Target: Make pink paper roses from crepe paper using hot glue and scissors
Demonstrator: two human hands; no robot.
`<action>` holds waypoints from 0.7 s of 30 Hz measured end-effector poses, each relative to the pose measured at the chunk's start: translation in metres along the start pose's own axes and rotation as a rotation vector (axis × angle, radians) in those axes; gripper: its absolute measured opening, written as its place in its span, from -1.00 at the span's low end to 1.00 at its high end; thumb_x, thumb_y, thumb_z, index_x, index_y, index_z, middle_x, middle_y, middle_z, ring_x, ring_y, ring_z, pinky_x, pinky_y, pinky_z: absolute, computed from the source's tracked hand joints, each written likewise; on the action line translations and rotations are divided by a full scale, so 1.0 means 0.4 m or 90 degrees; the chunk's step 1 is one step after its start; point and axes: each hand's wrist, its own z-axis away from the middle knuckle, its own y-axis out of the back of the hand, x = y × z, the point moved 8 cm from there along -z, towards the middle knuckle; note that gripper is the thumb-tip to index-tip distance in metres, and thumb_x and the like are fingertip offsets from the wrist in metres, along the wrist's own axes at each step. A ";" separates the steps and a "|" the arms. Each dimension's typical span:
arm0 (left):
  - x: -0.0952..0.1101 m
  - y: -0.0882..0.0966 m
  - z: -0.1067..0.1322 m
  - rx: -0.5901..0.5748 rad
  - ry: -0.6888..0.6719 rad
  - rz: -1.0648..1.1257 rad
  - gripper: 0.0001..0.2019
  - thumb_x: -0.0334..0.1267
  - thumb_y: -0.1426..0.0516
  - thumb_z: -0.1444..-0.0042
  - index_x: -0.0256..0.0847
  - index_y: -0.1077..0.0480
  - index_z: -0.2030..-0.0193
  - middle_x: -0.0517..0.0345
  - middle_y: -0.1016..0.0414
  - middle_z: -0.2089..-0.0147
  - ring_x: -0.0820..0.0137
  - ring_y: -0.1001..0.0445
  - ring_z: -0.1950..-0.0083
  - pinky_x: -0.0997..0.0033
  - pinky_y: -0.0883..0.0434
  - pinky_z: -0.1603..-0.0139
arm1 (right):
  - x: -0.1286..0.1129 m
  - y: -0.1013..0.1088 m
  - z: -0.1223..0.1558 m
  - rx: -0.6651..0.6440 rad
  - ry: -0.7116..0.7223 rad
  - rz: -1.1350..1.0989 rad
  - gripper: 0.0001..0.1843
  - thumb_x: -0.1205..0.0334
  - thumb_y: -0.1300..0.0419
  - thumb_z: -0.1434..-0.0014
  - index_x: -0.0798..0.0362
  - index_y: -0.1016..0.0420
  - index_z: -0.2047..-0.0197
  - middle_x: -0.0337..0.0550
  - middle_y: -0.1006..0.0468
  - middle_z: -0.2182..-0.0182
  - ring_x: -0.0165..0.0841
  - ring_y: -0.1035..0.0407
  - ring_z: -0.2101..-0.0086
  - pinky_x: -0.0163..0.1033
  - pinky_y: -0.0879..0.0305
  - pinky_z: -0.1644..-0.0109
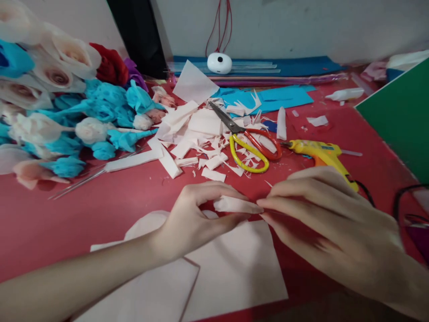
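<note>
Between both hands, just above the table's near side, is a small folded strip of pale pink crepe paper (237,205). My left hand (197,214) grips its left part between thumb and fingers. My right hand (321,219) pinches the strip's right tip with thumb and fingertips. Beneath the hands lie flat pale paper sheets (241,268), partly covered by my left forearm. Beyond the hands, scissors (243,138) with one red and one yellow handle rest on pale paper scraps (204,123). A yellow glue gun (321,154) lies past my right hand.
Crepe paper flowers (100,105) in white, blue, red and purple crowd the left side. Thin wires (80,181) stick out below them. Blue paper (284,99) and a white earbud case (219,63) lie at the back. A green board (402,116) stands at right.
</note>
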 end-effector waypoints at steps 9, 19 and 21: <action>0.001 0.003 0.000 0.013 0.003 -0.039 -0.83 -0.45 -0.23 0.09 -0.19 -0.49 0.31 0.18 -0.55 0.28 0.41 -0.50 0.25 0.52 -0.44 0.26 | 0.012 -0.025 -0.015 0.000 0.021 -0.015 -0.95 0.41 -0.16 -0.08 0.13 -0.44 0.34 -0.21 -0.48 0.39 -0.40 -0.30 0.32 -0.22 -0.27 0.21; -0.002 0.007 0.003 0.019 0.009 -0.047 -0.83 -0.44 -0.24 0.11 -0.17 -0.50 0.32 0.19 -0.56 0.28 0.41 -0.51 0.24 0.53 -0.44 0.26 | 0.012 -0.028 -0.011 -0.005 0.009 -0.046 -0.95 0.42 -0.16 -0.08 0.14 -0.44 0.37 -0.21 -0.47 0.40 -0.44 -0.29 0.33 -0.27 -0.27 0.23; 0.000 0.007 0.003 0.020 0.002 -0.052 -0.84 -0.42 -0.24 0.09 -0.15 -0.50 0.32 0.20 -0.57 0.28 0.41 -0.51 0.24 0.53 -0.44 0.26 | 0.011 -0.029 -0.014 -0.012 0.012 -0.033 -0.95 0.42 -0.16 -0.07 0.14 -0.44 0.36 -0.20 -0.48 0.40 -0.42 -0.29 0.33 -0.24 -0.26 0.25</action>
